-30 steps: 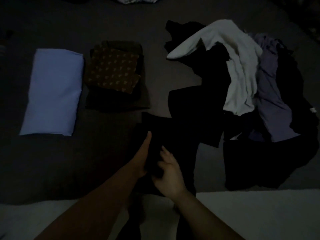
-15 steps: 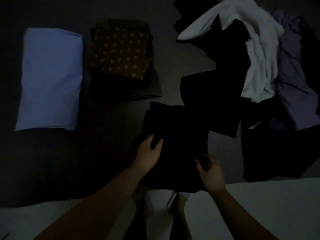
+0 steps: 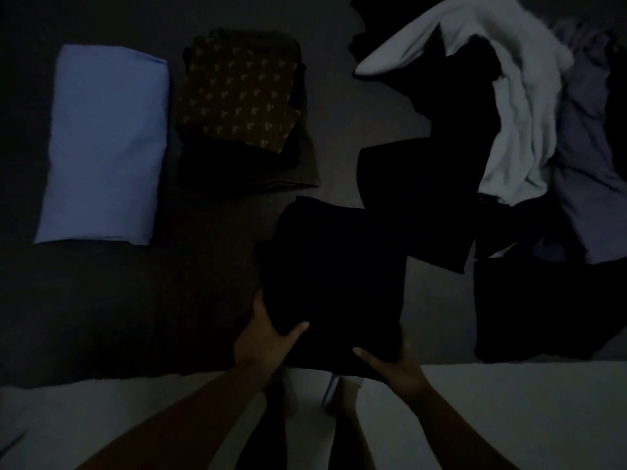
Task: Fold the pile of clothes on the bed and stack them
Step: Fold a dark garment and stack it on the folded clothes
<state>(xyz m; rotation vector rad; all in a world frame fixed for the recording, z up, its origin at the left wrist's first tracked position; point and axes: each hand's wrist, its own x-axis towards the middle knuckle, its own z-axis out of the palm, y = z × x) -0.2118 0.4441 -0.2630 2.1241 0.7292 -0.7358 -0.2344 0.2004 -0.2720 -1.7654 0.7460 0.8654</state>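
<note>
A folded black garment (image 3: 336,283) lies at the near edge of the dark bed (image 3: 118,317). My left hand (image 3: 264,340) grips its near left corner, thumb on top and fingers underneath. My right hand (image 3: 393,368) grips the near right corner the same way. To the far left lies a folded blue garment (image 3: 101,144). Beside it is a stack of folded dark clothes topped by a brown patterned piece (image 3: 237,96). The unfolded pile (image 3: 509,130) of white, black and purple clothes sprawls at the right.
The bed's near edge runs across the bottom, with pale floor (image 3: 509,418) below it. My legs and feet (image 3: 305,418) show between my arms. The room is very dim, so black fabrics blend together.
Both hands moved from the top of the black garment to its near corners and took hold of it. The view has shifted slightly closer to the bed.
</note>
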